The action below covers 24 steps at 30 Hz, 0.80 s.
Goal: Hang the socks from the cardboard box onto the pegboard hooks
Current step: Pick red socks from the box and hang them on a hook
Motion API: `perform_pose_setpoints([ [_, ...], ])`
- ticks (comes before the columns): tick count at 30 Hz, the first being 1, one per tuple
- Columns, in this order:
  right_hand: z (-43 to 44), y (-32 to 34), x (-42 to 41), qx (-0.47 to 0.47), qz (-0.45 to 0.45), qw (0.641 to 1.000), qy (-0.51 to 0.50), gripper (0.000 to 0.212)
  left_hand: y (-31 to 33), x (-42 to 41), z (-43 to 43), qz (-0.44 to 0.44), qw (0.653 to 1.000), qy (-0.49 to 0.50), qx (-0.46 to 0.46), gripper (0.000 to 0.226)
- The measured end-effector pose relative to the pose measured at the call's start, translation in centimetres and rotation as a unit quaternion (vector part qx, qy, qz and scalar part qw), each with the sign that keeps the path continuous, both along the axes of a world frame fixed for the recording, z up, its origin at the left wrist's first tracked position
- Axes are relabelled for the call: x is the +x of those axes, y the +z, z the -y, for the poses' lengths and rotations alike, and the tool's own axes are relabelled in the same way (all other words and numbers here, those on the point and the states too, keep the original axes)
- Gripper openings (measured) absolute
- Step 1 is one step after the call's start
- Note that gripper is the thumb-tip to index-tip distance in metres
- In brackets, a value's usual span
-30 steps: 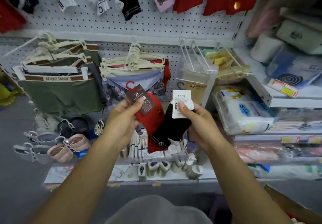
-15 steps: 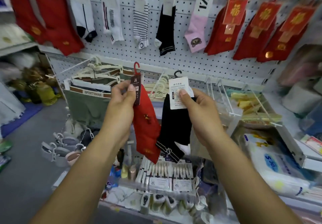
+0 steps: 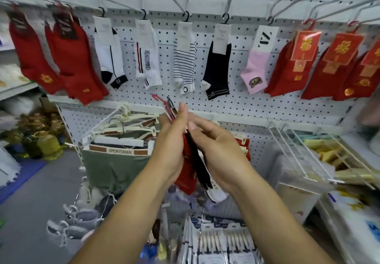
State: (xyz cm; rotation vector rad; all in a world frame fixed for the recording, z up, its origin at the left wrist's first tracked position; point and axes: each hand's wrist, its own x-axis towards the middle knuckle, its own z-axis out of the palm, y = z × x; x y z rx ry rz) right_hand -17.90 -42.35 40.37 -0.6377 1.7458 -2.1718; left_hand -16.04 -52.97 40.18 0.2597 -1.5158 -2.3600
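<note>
Red and black cloth is squeezed between my palms. The red sock lies against my left hand and the black sock against my right hand, and both toes dangle below the heels of my hands. My left hand clamps the red sock with fingers almost straight, pointing up. The card tags and a red plastic hanger tip stick out above my fingertips. My right hand pinches the top of the black sock, thumb pressed flat on it. Just behind hangs green underwear on pale hangers. Farther back the pegboard carries a row of socks on its hooks, among them a striped sock and a pink sock.
</note>
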Motion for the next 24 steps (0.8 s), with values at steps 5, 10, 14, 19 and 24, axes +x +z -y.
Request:
perform_pose_setpoints([
  [5, 4.4, 0.5, -2.6, -0.028, -0.054, 0.992, -0.111, 0.044, 2.3, -2.0, 4.4, -0.002, 0.997, -0.064, 0.03, 0.068],
  [10, 5.9, 1.3, -4.8, -0.08, -0.038, 0.975, -0.204, 0.038, 3.3, -4.4, 8.0, -0.001, 0.986, -0.158, 0.049, 0.067],
  [14, 4.4, 2.3, -6.6, -0.092, -0.037, 0.963, -0.251, 0.031, 3.7, -6.5, 9.4, -0.026, 0.98, -0.193, 0.039, 0.063],
  [19, 1.3, 5.5, -9.7, -0.07, -0.088, 0.94, -0.322, 0.031, 4.4, -8.8, 9.7, -0.053, 0.976, -0.21, -0.003, 0.055],
  [24, 0.6, 9.1, -14.7, -0.037, -0.117, 0.935, -0.334, 0.028, 5.9, -10.1, 9.3, -0.074, 0.977, -0.2, -0.005, 0.037],
])
